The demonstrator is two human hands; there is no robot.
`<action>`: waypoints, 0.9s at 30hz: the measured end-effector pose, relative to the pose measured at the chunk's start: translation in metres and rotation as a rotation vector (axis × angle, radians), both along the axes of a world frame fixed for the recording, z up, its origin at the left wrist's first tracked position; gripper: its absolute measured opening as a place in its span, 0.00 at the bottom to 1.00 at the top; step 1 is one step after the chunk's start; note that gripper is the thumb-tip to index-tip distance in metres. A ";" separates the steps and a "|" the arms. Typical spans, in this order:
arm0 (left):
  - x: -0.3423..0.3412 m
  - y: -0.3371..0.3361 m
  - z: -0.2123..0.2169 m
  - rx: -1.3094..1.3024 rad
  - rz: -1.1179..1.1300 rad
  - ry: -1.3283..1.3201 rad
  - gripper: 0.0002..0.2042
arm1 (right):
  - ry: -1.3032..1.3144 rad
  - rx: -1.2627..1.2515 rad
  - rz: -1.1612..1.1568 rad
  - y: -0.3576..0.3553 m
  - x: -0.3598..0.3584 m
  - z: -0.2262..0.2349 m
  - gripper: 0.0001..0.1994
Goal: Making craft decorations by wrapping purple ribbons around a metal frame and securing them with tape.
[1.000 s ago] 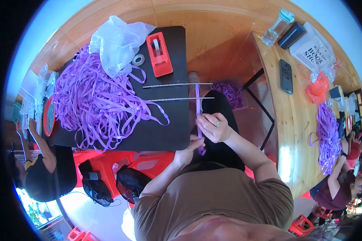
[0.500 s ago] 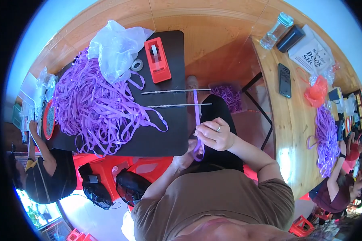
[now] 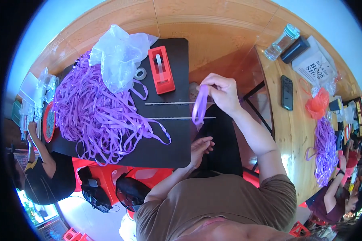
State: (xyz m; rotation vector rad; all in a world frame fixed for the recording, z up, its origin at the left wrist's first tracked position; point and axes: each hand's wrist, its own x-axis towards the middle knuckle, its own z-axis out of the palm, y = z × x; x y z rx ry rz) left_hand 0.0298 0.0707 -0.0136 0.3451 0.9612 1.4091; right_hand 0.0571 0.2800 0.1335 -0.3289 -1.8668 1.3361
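Right hand pinching purple ribbon loop hanging lengthwise toward lap, left hand loosely open below

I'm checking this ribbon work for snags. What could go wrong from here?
The right hand pinches a purple ribbon loop hanging over two thin metal rods; it might catch on a rod and pull it out of line. The left hand is off the ribbon, so the loop may slip loose. The ribbon pile beside the rods could tangle with it.
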 end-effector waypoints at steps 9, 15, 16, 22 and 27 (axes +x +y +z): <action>-0.005 0.045 0.004 0.025 0.181 0.132 0.16 | -0.051 -0.688 0.036 0.045 -0.029 -0.066 0.03; -0.009 0.079 0.016 0.290 0.546 0.371 0.18 | -0.042 -0.898 0.013 0.038 -0.031 -0.099 0.04; -0.008 0.079 0.005 0.252 0.546 0.369 0.20 | -0.087 -0.996 -0.003 0.036 -0.029 -0.103 0.03; -0.008 0.099 0.015 0.308 0.686 0.417 0.23 | -0.033 -1.156 0.006 0.010 -0.019 -0.140 0.04; -0.011 0.100 0.020 0.286 0.675 0.593 0.20 | 0.051 -1.341 0.000 -0.018 -0.007 -0.159 0.02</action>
